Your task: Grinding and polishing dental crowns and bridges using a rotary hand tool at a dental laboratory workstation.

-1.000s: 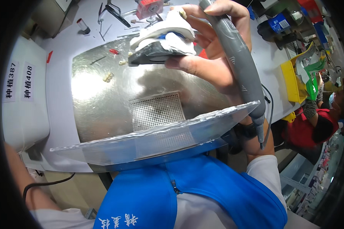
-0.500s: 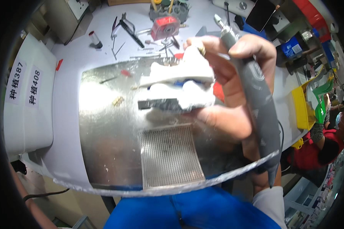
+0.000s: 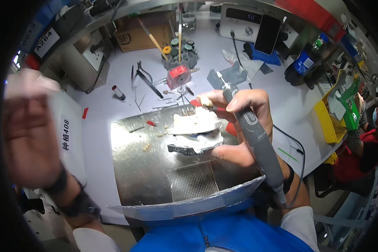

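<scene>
**Desk:** What did the head camera show of the right hand?

**Operator:** From my remote seat, I saw the right hand [image 3: 239, 126] near the centre of the frame, fingers curled tight around two things at once. A grey rotary handpiece [image 3: 256, 143] ran through the fist, its white burr tip pointing toward 11 o'clock and its cable end trailing toward 5 o'clock. The same hand pinched a white dental plaster model [image 3: 195, 134] on a dark base, which jutted out toward 9 o'clock, above the shiny metal work tray [image 3: 138, 168].

**Desk:** And the left?

**Operator:** The left hand [image 3: 27, 130] hung at 9 o'clock, raised, blurred and well apart from the model. It looked loosely open and I saw nothing in it, though the blur kept me from being sure. A dark band sat on that wrist.

**Desk:** Anything else around the work?

**Operator:** A mesh grille [image 3: 193, 180] was set in the tray toward 6 o'clock, directly below the model. Small red and pale bits lay on the tray toward 10 o'clock. A red box [image 3: 178, 75] and scattered hand tools [image 3: 145, 82] sat on the bench at 12 o'clock. A yellow bin [image 3: 325, 122] stood at 3 o'clock.
</scene>
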`<state>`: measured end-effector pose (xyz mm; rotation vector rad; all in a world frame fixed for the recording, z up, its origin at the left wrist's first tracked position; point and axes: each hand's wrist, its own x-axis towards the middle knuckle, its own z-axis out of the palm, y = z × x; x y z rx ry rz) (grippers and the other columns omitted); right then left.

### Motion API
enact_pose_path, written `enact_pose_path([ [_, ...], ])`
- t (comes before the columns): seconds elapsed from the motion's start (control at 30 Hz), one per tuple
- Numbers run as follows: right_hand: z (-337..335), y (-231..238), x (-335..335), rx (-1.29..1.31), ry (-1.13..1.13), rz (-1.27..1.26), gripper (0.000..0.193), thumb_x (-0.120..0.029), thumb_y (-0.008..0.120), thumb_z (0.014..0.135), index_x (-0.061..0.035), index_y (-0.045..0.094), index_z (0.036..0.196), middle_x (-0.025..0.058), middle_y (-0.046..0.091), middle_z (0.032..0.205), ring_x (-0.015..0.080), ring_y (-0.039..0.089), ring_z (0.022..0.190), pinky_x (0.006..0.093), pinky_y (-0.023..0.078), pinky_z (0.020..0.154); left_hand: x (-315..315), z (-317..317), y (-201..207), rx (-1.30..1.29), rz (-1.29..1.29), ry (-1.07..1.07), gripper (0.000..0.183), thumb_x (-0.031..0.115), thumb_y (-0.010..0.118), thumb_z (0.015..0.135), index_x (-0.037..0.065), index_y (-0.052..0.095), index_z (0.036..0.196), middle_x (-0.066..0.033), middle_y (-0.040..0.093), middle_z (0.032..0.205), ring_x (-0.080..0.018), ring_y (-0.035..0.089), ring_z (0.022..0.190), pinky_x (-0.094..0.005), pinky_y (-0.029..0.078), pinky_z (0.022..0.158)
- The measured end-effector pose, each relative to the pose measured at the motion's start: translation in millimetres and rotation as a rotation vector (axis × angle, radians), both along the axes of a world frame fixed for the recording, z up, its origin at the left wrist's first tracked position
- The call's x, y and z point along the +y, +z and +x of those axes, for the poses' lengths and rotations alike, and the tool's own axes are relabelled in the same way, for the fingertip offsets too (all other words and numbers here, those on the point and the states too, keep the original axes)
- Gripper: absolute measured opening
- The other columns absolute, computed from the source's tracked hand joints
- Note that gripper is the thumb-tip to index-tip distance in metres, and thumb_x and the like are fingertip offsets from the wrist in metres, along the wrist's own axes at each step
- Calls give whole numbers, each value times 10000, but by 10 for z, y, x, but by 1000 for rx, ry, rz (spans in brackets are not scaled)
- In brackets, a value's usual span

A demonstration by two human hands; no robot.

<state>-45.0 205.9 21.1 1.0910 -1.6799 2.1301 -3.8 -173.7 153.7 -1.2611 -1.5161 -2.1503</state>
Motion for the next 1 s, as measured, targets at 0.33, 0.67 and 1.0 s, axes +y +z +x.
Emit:
enact_pose_path([
  [0.33,121,-7,-13,-112,16,4,687,-57,917,662,-95,464,1177,169,644,1169,237,633,1096,373,472,993,1586,-340,-1262,-247,-476,2,1088,108,921,697,13,297,1583,-171,505,1494,-220,566,1295,-336,444,1072],
  [0.67,32,154,53,182,-48,336,699,-35,870,764,-220,329,1166,314,588,1306,426,572,1257,581,408,1082,1527,-189,-1170,-146,-613,293,946,105,934,712,-64,360,1444,-242,553,1390,-280,594,1275,-390,485,1067],
  [1.0,154,241,16,-20,129,170,681,7,862,772,-214,345,1158,344,481,1367,430,558,1283,530,536,1023,1452,-202,-1112,101,-488,408,747,113,954,668,-1,557,1290,-268,562,1306,-323,651,1139,-348,540,930],
])
